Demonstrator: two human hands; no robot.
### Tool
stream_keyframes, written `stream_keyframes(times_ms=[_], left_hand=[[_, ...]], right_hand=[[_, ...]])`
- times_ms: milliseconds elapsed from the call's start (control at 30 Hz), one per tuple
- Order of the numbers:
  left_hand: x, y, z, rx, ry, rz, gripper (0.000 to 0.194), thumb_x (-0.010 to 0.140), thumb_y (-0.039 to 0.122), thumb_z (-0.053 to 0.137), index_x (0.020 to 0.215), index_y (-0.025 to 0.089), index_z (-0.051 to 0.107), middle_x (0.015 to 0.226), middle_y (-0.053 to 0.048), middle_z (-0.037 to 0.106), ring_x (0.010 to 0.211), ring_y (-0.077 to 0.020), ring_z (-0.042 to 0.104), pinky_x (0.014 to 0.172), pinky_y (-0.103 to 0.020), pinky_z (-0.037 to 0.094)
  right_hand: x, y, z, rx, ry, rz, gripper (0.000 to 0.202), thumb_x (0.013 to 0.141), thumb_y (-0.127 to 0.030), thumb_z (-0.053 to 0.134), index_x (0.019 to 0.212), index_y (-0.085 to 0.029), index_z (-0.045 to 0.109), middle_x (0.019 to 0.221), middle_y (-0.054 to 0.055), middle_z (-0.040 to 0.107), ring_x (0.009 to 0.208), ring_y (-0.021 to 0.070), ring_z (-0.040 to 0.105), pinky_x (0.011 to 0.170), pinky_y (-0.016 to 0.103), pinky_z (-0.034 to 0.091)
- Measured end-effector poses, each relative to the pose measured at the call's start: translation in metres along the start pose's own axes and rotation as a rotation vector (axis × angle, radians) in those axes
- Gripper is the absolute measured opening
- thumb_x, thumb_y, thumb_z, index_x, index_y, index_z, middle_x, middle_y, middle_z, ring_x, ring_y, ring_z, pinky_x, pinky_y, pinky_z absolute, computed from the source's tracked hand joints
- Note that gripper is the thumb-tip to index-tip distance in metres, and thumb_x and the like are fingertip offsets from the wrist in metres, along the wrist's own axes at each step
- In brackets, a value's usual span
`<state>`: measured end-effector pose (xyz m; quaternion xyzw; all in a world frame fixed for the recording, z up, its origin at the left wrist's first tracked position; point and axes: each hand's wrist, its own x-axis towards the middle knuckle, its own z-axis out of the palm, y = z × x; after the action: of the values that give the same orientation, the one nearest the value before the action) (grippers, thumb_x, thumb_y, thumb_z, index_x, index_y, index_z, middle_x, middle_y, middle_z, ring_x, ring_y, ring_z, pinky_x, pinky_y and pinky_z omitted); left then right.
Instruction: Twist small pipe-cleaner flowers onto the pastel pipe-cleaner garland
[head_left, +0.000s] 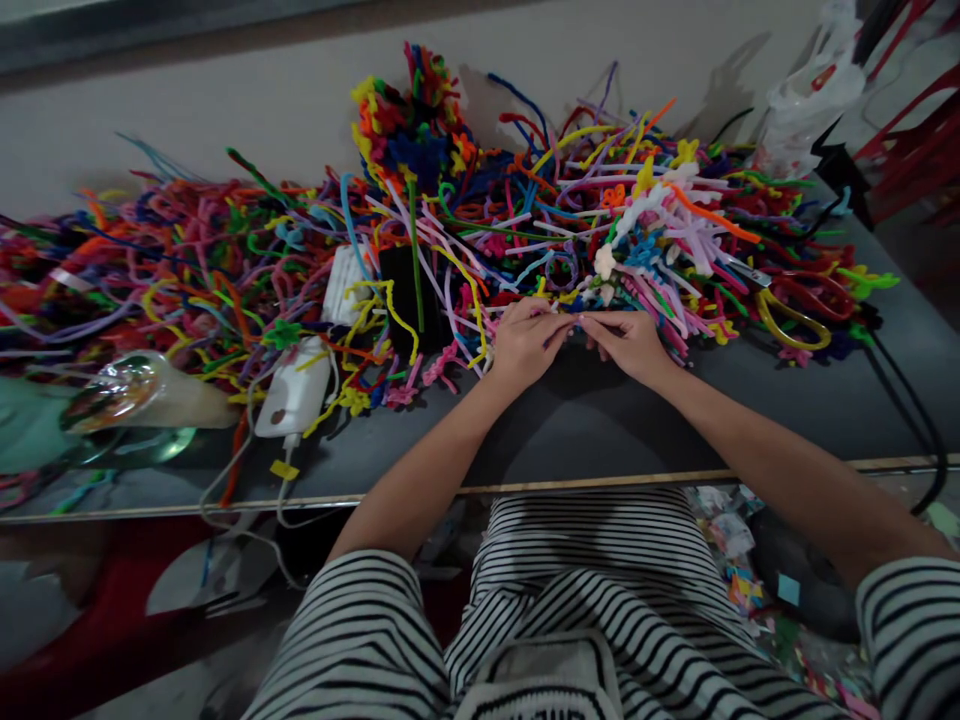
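Note:
My left hand (527, 343) and my right hand (627, 343) meet fingertip to fingertip over the front edge of a big heap of colourful pipe cleaners (517, 240). Both are closed in a pinch. Whatever lies between the fingertips is too small and dark to make out; a bit of blue shows there. Just beyond my right hand are white, pink and blue pipe cleaner pieces (649, 270). Scissors with yellow and red handles (795, 322) rest on the heap to the right.
A white power strip (294, 388) with cords and a plastic cup (161, 392) lie on the left of the grey table (600, 430). A black box (405, 295) sits in the heap. At the back right stands a plastic bag (806, 110). Scraps litter the floor.

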<state>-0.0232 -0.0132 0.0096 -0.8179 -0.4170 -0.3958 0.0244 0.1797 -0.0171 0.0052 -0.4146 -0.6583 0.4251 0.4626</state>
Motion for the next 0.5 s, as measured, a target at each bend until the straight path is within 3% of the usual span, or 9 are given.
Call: stream_keyframes(times_ms=[333,500], left_hand=[[-0.0005,0.0063,0.0062,-0.048,0.102,0.038,0.016,0.096,0.029,0.063,0.103,0.021,0.075,0.089,-0.005,0.073,0.093,-0.0188,0.064,0.084,-0.034,0.050],[0.0004,0.0104,0.0079,-0.059,0.142,0.038,0.013,0.094,0.028,0.065,0.093,0.020,0.075,0.085,-0.005,0.071,0.091,-0.0179,0.064,0.082,-0.032,0.051]], right_hand=[[-0.0010,-0.0085,0.0002,-0.020,0.033,-0.048,0.040,0.085,-0.052,0.069,0.100,-0.016,0.080,0.083,0.008,0.078,0.057,0.0148,0.067,0.054,0.028,0.057],[-0.0028,-0.0070,0.0013,-0.131,0.101,-0.126,0.032,0.087,-0.048,0.068,0.094,-0.018,0.078,0.087,0.008,0.078,0.069,0.0185,0.071,0.067,0.033,0.061]])
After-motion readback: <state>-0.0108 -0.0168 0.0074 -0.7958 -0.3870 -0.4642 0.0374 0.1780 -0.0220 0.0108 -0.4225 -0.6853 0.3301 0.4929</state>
